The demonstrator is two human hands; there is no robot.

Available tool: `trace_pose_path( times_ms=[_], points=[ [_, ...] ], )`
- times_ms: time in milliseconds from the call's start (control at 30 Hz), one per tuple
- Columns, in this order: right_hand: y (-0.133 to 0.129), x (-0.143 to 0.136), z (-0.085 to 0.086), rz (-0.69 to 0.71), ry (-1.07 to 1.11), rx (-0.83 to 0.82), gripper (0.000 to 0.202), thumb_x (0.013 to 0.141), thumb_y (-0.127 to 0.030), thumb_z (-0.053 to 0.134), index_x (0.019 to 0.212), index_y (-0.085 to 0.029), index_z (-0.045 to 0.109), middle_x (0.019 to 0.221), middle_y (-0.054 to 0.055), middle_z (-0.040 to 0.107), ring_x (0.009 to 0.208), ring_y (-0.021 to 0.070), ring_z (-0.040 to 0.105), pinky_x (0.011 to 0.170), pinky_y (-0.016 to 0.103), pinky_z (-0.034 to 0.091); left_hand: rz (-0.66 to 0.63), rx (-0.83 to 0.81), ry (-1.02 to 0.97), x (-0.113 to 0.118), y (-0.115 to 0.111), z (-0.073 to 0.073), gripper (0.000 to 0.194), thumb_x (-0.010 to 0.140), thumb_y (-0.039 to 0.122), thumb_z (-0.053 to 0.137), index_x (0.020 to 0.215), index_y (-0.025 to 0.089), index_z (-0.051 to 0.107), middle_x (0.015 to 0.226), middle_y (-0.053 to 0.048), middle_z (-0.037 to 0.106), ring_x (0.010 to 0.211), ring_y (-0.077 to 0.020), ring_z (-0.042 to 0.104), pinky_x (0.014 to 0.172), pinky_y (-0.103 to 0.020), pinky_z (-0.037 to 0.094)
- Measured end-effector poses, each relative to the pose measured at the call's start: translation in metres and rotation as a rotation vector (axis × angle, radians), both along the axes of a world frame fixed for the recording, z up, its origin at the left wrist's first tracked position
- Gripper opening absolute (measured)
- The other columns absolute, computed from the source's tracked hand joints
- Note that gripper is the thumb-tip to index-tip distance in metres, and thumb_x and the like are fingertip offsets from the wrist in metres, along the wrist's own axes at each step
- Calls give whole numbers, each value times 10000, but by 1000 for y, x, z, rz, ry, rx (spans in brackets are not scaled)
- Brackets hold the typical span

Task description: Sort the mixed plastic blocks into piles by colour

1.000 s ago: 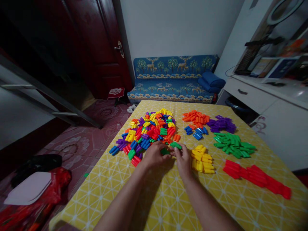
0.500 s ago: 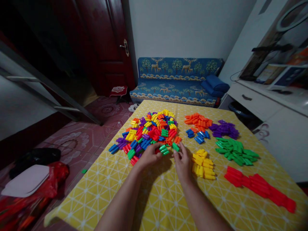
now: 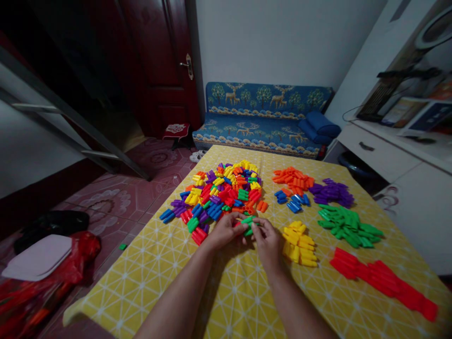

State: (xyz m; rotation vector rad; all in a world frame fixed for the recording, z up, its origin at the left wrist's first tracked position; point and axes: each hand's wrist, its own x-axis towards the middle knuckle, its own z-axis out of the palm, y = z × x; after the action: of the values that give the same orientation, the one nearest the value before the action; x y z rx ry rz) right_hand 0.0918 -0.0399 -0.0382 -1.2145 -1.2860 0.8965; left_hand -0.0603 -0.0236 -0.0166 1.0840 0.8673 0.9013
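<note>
My left hand [image 3: 228, 230] and my right hand [image 3: 266, 238] meet over the yellow patterned tablecloth [image 3: 169, 282], fingers closed round green plastic pieces [image 3: 249, 225]. How the pieces join is partly hidden by my fingertips. Just beyond my left hand lies a mixed pile of coloured pieces [image 3: 226, 193]. Right of my right hand sits a yellow group [image 3: 299, 244]. Further right are green [image 3: 348, 225], purple [image 3: 332, 192], orange [image 3: 293, 179] and blue [image 3: 294, 201] groups. A row of joined red pieces [image 3: 383, 280] lies near the right edge.
Behind the table stands a blue patterned sofa [image 3: 261, 122], with a small stool [image 3: 176, 132] to its left. A white cabinet [image 3: 406, 188] borders the right side. On the floor at left are a ladder [image 3: 70, 117], a red bag [image 3: 83, 256] and one green piece [image 3: 123, 246].
My hands have come together, bringing the green pieces they held apart into contact. The camera view has shifted slightly.
</note>
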Motion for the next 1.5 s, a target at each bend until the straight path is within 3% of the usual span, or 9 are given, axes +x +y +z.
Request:
trace_pose_path(
  times_ms=[100, 267, 433, 567, 767, 1067, 1167, 1333, 1500],
  points=[
    [-1, 0, 3, -17, 64, -60, 280, 821, -452, 620, 908, -187, 604, 687, 19, 669, 528, 139, 592, 489, 239, 486, 7, 19, -20, 1, 1, -2, 530, 744, 565, 698, 1004, 120, 574, 591, -8, 628, 419, -101, 557, 423, -183, 406],
    [-3, -5, 11, 54, 218, -56, 461, 750, -428, 703, 1117, -183, 569, 995, 96, 701, 799, 191, 672, 663, 293, 550, 24, 33, -17, 1, 2, -2, 489, 737, 539, 716, 925, 90, 669, 528, 6, 574, 394, -64, 488, 395, -165, 317],
    [-2, 1, 10, -167, 268, -61, 436, 776, -461, 668, 1093, -174, 587, 833, 27, 658, 556, 103, 546, 476, 212, 434, 110, -45, -108, 3, 3, 0, 443, 689, 474, 781, 858, 72, 702, 618, -39, 642, 447, -75, 529, 468, -199, 416],
    [-3, 5, 10, -180, 291, -48, 412, 783, -453, 664, 1084, -182, 585, 801, 8, 650, 519, 85, 515, 462, 199, 408, 98, -139, -325, 4, 3, -4, 457, 707, 370, 797, 1054, 94, 683, 846, -96, 706, 664, -136, 654, 660, -253, 514],
    [-6, 1, 10, -138, 237, 37, 395, 837, -420, 619, 1142, -178, 553, 932, 88, 703, 726, 175, 656, 570, 260, 499, -13, -317, -551, 1, 4, -2, 511, 884, 523, 537, 1156, 103, 640, 1074, -154, 680, 1003, -238, 647, 887, -378, 506],
    [-10, -5, 2, 21, -126, 198, 283, 881, -307, 582, 1147, -212, 602, 1064, 107, 675, 942, 216, 672, 797, 357, 565, -149, -379, -707, -3, 1, 8, 693, 884, 649, 410, 1216, 73, 608, 1109, -168, 661, 950, -204, 636, 868, -306, 474],
    [-9, -6, 1, -4, -138, 199, 286, 885, -308, 568, 1152, -210, 601, 1055, 109, 672, 940, 217, 670, 789, 355, 568, -196, -335, -671, -3, -1, 6, 644, 863, 613, 499, 1228, 94, 611, 1133, -161, 660, 1004, -215, 627, 922, -320, 445],
    [-12, -5, 10, 23, -96, 173, 292, 884, -301, 559, 1158, -208, 602, 1065, 104, 680, 938, 216, 668, 800, 355, 559, -160, -144, -462, 2, -4, 2, 520, 688, 280, 812, 1168, 144, 663, 1081, -129, 700, 995, -227, 651, 961, -340, 419],
    [-13, -1, 10, -11, -111, 185, 312, 871, -318, 587, 1162, -212, 625, 1068, 103, 670, 880, 210, 664, 758, 351, 561, -21, -128, -321, 6, -3, -2, 487, 624, 300, 862, 1047, 117, 705, 960, -125, 723, 842, -197, 673, 837, -302, 478]
  ],
)
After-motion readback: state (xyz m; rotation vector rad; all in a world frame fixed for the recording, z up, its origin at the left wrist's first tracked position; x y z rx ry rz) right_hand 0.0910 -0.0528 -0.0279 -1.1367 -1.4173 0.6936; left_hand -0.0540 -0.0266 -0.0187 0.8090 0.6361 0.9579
